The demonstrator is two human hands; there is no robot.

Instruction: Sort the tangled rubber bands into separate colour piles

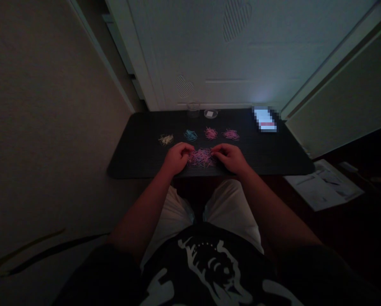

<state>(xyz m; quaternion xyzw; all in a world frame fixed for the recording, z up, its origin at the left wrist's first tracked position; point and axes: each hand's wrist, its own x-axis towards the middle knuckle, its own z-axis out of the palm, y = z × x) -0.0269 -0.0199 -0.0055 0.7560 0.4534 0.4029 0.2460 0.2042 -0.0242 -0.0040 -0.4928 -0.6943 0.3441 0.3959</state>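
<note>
A mixed pile of thin, short coloured strands (201,157), mostly pink and purple, lies near the front edge of the dark table. At the pile's left side is my left hand (177,158), its fingers curled and the fingertips at the strands. My right hand (231,157) is at the right side, thumb and forefinger drawn together in a pinch. Whatever either hand holds is too small and dim to make out. Beyond them sit separate small heaps: cream strands (166,139), blue strands (190,135), pink strands (211,133) and pinkish-purple strands (231,134).
At the back of the black table (136,146) stand a clear cup (193,110) and a round clear lid (210,114) with a white square on it. A lit, blurred-out screen (265,119) is at the back right. A white door (209,55) rises behind. Papers (325,185) lie lower right.
</note>
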